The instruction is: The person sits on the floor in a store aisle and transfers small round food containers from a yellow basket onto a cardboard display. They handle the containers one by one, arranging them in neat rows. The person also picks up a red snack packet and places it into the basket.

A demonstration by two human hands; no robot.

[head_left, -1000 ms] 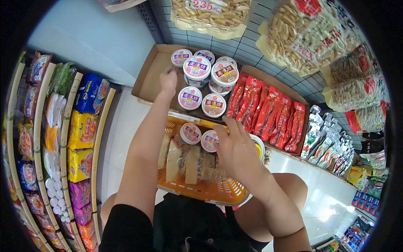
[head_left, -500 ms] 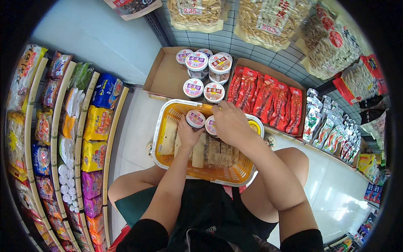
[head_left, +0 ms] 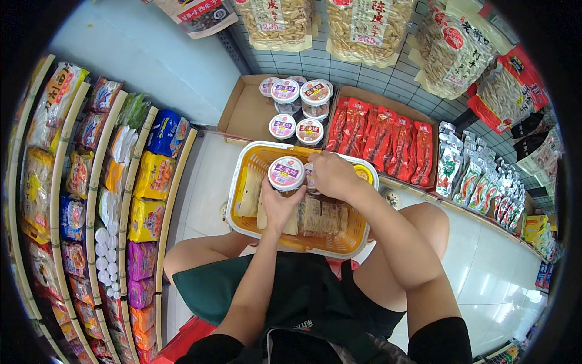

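My left hand (head_left: 280, 205) grips a round plastic tub (head_left: 286, 173) with a white lid and purple label, raised at the far side of the yellow basket (head_left: 254, 241). Beside it, my right hand (head_left: 334, 177) has its fingers curled at the basket's far rim; what they close on is hidden. A second tub (head_left: 310, 176) shows partly between the two hands. Pale flat packs (head_left: 250, 194) and a brown block-like pack (head_left: 323, 218) lie in the basket. A yellow-lidded container (head_left: 364, 175) sits in its far right corner.
A cardboard box (head_left: 242, 109) beyond the basket holds several similar tubs (head_left: 282, 126). Red packets (head_left: 384, 141) fill the box to its right, followed by small pouches (head_left: 470, 173). Snack shelves (head_left: 154, 227) stand left; seed bags (head_left: 368, 29) hang on the far rack.
My left hand has lifted its tub, which looks larger and shows more of its lid. My right hand has shifted slightly right and nearer. The whole view has tilted a little.
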